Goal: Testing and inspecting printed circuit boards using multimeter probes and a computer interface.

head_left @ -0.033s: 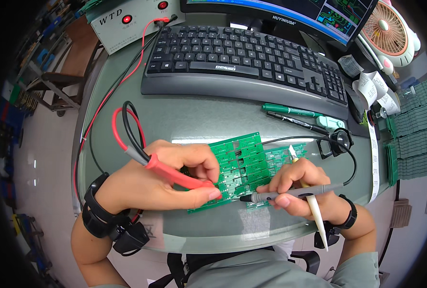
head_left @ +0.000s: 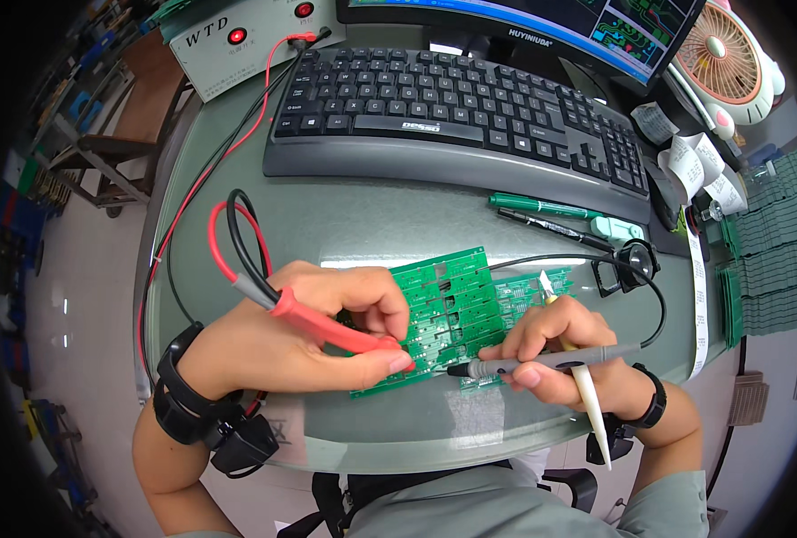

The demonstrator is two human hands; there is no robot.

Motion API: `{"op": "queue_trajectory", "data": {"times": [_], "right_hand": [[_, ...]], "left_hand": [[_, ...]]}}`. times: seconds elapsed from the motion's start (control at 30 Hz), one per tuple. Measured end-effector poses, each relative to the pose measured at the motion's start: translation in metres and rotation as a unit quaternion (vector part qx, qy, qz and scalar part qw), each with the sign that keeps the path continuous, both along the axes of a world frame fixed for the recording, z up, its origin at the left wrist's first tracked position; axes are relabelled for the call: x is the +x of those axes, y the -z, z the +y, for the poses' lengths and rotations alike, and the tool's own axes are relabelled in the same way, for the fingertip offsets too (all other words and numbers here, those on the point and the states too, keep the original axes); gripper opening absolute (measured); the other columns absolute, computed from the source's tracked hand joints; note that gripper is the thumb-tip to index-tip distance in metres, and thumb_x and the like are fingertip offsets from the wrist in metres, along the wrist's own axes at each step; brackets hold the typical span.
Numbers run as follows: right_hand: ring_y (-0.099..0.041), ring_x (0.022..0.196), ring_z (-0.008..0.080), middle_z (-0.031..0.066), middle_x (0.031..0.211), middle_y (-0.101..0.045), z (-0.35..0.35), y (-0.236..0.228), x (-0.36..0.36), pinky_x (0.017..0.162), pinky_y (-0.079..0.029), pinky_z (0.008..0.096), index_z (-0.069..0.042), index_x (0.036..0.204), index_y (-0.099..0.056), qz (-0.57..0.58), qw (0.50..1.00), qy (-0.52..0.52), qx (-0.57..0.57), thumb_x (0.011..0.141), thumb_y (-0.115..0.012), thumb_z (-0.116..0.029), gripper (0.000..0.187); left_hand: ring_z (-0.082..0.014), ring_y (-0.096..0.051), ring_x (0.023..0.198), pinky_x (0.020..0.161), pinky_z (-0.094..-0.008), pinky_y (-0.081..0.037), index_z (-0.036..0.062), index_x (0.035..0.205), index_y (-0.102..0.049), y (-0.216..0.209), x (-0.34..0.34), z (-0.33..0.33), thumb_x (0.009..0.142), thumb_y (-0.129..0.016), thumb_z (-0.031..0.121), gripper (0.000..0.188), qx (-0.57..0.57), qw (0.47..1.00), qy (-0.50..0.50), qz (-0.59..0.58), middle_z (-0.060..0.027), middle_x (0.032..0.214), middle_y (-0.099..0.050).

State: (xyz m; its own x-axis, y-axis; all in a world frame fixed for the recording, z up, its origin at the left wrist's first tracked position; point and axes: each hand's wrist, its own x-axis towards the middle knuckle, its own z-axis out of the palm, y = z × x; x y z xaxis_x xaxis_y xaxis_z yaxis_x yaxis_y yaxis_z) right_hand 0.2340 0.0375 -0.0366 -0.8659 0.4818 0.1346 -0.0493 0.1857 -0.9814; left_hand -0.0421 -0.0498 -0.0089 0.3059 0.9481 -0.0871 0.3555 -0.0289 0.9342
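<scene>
My left hand point(head_left: 304, 327) is closed around a red test probe point(head_left: 327, 330), whose tip end lies over a green circuit board point(head_left: 448, 300). From the right, my right hand point(head_left: 555, 350) grips a grey test probe point(head_left: 564, 358) with a black nose pointing at the board's lower edge. Tucked through the same hand is a white pen-shaped tool point(head_left: 590, 403) with a pale pointed upper end. Whether either probe tip touches the board is too small to tell. Under the right hand, partly hidden, lies another green board point(head_left: 542, 289).
A black keyboard point(head_left: 461, 112) spans the back of the table, below a monitor point(head_left: 533, 31). A green marker point(head_left: 542, 206) and a black pen point(head_left: 551, 229) lie before it. Probe leads run to a white box point(head_left: 228, 54). Stacked green boards point(head_left: 775, 242) stand at right.
</scene>
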Motion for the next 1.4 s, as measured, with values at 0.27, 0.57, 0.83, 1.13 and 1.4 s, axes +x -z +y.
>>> {"op": "queue_trajectory", "data": {"times": [0.27,0.57,0.83,1.13,1.4], "right_hand": [[-0.068,0.079,0.0187,0.0087,0.084,-0.064,-0.0008,-0.0014,-0.0034,0.063,-0.053,0.0273,-0.004,0.092,-0.053,-0.002,0.998,0.005,0.061,0.085,-0.073,-0.012,0.023],[-0.069,0.077,0.0224,0.0081,0.083,-0.065,-0.0025,-0.0036,-0.0034,0.062,-0.053,0.0294,-0.007,0.092,-0.052,-0.023,0.993,0.007,0.118,0.083,-0.074,-0.014,0.025],[-0.069,0.079,0.0232,0.0075,0.084,-0.064,-0.0017,-0.0074,-0.0045,0.063,-0.054,0.0301,-0.008,0.092,-0.052,-0.029,0.992,-0.004,0.125,0.083,-0.074,-0.014,0.025],[-0.068,0.078,0.0233,0.0073,0.084,-0.064,-0.0022,-0.0061,-0.0046,0.063,-0.054,0.0307,-0.008,0.093,-0.051,-0.029,0.989,-0.003,0.145,0.083,-0.074,-0.014,0.026],[-0.068,0.077,0.0232,0.0077,0.083,-0.064,-0.0017,-0.0056,-0.0049,0.062,-0.053,0.0306,-0.008,0.093,-0.051,-0.021,0.989,-0.006,0.15,0.082,-0.075,-0.013,0.026]], "left_hand": [[-0.0119,-0.064,0.069,0.062,-0.0241,-0.048,0.0046,0.086,-0.059,0.0019,0.0001,-0.001,0.077,-0.077,0.017,0.023,0.007,1.0,0.005,-0.002,-0.0035,0.077,-0.065],[-0.0129,-0.062,0.068,0.06,-0.026,-0.047,0.0064,0.081,-0.059,0.0034,0.0023,-0.0012,0.075,-0.078,0.018,0.023,0.038,0.999,0.008,0.03,-0.0027,0.077,-0.064],[-0.0148,-0.061,0.065,0.066,-0.029,-0.045,0.0104,0.078,-0.059,0.0042,0.0031,-0.0016,0.072,-0.079,0.019,0.022,0.08,0.995,0.007,0.066,0.0011,0.072,-0.065],[-0.0155,-0.061,0.064,0.068,-0.0301,-0.045,0.0125,0.078,-0.059,0.0034,0.0029,-0.0013,0.073,-0.079,0.019,0.021,0.095,0.992,0.015,0.086,0.0025,0.071,-0.064],[-0.0138,-0.06,0.065,0.067,-0.0286,-0.046,0.0103,0.082,-0.059,0.0045,0.0037,-0.0009,0.075,-0.077,0.018,0.02,0.085,0.993,0.018,0.081,0.0014,0.073,-0.063]]}}
